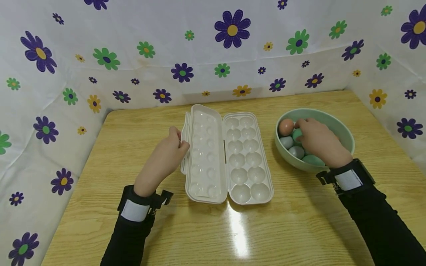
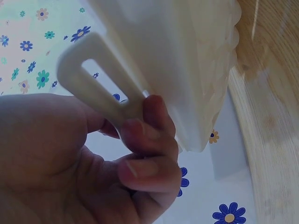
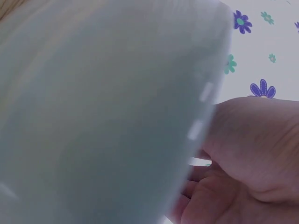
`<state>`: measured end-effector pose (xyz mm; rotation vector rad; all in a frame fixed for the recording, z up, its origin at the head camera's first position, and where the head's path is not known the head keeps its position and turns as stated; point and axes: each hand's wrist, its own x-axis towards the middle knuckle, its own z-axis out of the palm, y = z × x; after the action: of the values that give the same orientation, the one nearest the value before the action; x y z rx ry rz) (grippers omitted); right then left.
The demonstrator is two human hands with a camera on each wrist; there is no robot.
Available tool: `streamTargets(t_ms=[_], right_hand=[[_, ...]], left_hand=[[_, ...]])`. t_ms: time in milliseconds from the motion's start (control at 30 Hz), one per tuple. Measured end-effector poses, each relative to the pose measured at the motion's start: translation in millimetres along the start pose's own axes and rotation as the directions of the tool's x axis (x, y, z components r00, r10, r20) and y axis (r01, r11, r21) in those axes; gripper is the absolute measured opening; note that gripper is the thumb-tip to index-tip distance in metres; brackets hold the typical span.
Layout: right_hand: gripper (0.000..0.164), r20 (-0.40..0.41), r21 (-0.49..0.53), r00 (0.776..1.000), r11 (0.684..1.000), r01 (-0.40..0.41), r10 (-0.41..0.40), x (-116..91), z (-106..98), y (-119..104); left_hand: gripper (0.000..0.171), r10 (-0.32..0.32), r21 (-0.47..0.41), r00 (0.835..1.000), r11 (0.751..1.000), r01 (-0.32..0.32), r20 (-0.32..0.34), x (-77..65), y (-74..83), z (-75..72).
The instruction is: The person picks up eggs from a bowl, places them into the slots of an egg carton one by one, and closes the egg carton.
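Observation:
A white plastic egg box (image 1: 244, 157) lies unfolded on the table, its lid to the left and its half with two rows of round cups to the right. My left hand (image 1: 163, 159) grips the slotted handle (image 2: 93, 70) at the lid's left edge, fingers curled round it in the left wrist view. Inside the pale green bowl (image 1: 342, 129), my right hand (image 1: 319, 142) reaches down and its thumb and fingers curl round a green egg (image 1: 296, 136). A brown egg (image 1: 286, 127) lies beside those fingertips. In the right wrist view the bowl wall hides the fingertips.
Several other eggs share the bowl, among them a grey egg (image 1: 296, 152) and a larger green egg (image 1: 313, 160). The wooden table (image 1: 283, 229) is bordered at the back and sides by a white flowered cloth (image 1: 203, 48).

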<state>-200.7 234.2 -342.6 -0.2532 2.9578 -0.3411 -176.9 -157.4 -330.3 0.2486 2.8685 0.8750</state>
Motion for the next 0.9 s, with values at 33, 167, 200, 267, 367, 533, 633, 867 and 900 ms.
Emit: streamTargets(t_ms=[33,167,200,267,367,533,633,867,900], right_hand=[[0.037,-0.003,-0.002,1.0,1.0,0.007,-0.007,0.0,-0.2,-0.2],[0.036,-0.011,-0.003,1.0,1.0,0.018,-0.018,0.2,-1.1,-0.8],[0.037,-0.012,-0.004,1.0,1.0,0.021,-0.021,0.4,-1.4,-1.0],[0.037,-0.014,-0.006,1.0,1.0,0.026,-0.026,0.6,-2.6,-1.7],[0.037,-0.005,-0.002,1.0,1.0,0.021,-0.021,0.5,-5.1,-3.1],[0.037,0.008,0.011,1.0,1.0,0.009,-0.009,-1.7,-9.0,-6.0],[0.037,0.009,0.019,1.0,1.0,0.009,-0.009,-3.7,-11.7,-7.6],[0.037,0.007,0.039,1.0,0.999,0.008,-0.008,-3.6,-18.7,-10.5],[0.037,0.006,0.037,1.0,0.999,0.012,-0.012,-3.2,-19.5,-10.8]], left_hand=[[0.03,0.002,-0.002,1.0,1.0,-0.002,-0.001,0.1,-0.1,0.0],[0.03,-0.001,-0.006,1.0,1.0,0.001,0.002,0.2,-0.4,0.1],[0.03,-0.003,-0.007,1.0,1.0,0.003,0.003,0.3,-0.5,0.1],[0.03,-0.006,-0.008,1.0,1.0,0.006,0.005,0.7,-0.7,0.0],[0.031,-0.007,-0.005,1.0,1.0,0.007,0.006,1.0,-1.1,-0.1],[0.033,-0.011,0.018,1.0,1.0,0.011,0.01,0.6,-1.8,-0.1],[0.035,-0.014,0.041,1.0,0.999,0.014,0.012,0.1,-1.5,-0.2],[0.035,-0.025,0.071,1.0,0.997,0.024,0.012,-0.4,-0.9,-0.8],[0.035,-0.027,0.072,1.0,0.997,0.026,0.013,-0.4,-0.8,-0.9]])
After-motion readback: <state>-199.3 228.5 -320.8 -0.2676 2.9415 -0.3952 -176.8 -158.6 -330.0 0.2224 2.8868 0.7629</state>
